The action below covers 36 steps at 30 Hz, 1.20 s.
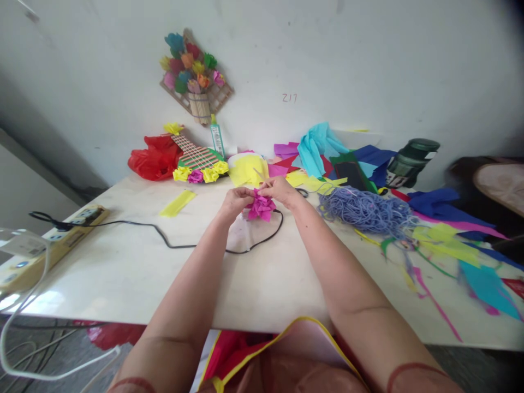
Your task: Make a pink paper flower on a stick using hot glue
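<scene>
Our left hand (237, 200) pinches the magenta paper flower (262, 208) at nine o'clock, our right hand (281, 189) at one, at the far, twelve-o'clock side of the tabletop (278, 284). We seem to be shaping it; the next move likely calls for light fingers.

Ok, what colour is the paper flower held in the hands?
The paper flower is magenta; the head view shows it best.

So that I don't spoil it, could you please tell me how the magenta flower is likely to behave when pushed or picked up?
The magenta flower is probably light, as its petals look thin and papery. It may crease easily, since those petals seem crumpled and flare outward. Its jagged outline probably makes rolling unlikely.
</scene>
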Motion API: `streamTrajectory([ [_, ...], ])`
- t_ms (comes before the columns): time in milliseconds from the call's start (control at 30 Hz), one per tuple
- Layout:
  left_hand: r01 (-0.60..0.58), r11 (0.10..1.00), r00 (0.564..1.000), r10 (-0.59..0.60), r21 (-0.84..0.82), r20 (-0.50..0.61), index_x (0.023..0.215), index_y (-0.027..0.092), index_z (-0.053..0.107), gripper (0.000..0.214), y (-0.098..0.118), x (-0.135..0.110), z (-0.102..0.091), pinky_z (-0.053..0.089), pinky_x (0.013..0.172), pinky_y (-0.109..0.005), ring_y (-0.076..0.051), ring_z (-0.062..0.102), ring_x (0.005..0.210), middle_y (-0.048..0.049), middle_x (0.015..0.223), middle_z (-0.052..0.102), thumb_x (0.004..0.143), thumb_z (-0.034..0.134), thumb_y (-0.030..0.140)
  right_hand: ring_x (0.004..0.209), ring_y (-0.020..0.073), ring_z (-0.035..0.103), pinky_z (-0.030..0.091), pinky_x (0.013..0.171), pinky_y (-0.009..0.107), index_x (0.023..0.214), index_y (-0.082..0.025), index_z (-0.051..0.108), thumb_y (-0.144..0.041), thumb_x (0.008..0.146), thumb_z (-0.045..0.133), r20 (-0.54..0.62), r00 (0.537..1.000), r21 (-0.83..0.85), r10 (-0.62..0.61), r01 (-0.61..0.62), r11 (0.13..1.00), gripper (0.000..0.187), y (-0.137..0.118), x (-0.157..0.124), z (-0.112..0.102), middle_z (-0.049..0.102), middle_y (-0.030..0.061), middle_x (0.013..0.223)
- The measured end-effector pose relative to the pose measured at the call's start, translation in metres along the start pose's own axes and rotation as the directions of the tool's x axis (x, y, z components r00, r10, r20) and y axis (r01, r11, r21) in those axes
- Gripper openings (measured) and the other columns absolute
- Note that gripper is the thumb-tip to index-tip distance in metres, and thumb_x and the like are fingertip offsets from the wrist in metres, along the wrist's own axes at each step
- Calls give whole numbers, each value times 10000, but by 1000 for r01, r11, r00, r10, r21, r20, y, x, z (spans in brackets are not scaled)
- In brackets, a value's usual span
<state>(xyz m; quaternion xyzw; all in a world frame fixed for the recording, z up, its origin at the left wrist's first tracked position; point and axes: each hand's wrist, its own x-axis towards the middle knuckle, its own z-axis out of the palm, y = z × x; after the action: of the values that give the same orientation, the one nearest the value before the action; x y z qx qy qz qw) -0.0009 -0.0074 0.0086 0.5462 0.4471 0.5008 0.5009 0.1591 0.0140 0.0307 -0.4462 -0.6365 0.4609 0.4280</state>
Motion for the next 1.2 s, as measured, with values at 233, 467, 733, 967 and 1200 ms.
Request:
streamTrajectory([
  [233,24,996,998,-20,-83,52,618,139,639,195,-1,1,-1,382,523,-240,-88,477,486,20,531,565,503,713,278,495,73,440,327,510,224,529,-153,592,-63,576,660,-2,1000,-8,8,-8,1000,122,-4,-1,2,514,-52,474],
  [467,34,990,997,-25,-136,67,603,132,637,267,-6,2,-2,352,504,-234,-89,476,495,9,538,551,501,777,336,492,71,428,315,504,223,539,-149,596,-86,576,678,6,1000,3,8,-8,1000,110,-4,-2,3,507,-53,478],
  [733,37,993,999,-40,-110,-28,522,137,600,306,-4,3,-2,328,467,-234,-83,442,444,8,467,523,486,790,374,525,77,472,360,540,229,605,-148,634,-157,566,736,53,998,40,20,-22,999,109,-3,-1,-1,562,-42,532],
  [967,-40,998,991,33,-50,-133,538,137,640,267,-6,5,-3,390,516,-246,-98,469,480,8,483,539,509,761,373,590,98,526,409,597,240,674,-156,674,-190,575,758,80,997,-145,-22,33,989,134,0,2,-9,616,-28,614],
  [1200,-82,997,982,79,-6,-169,581,142,659,234,-10,8,-5,403,542,-251,-115,498,518,11,507,549,533,715,364,656,134,584,426,624,244,754,-173,706,-224,640,750,48,996,-467,-79,92,880,132,-2,5,-8,664,2,682],
])
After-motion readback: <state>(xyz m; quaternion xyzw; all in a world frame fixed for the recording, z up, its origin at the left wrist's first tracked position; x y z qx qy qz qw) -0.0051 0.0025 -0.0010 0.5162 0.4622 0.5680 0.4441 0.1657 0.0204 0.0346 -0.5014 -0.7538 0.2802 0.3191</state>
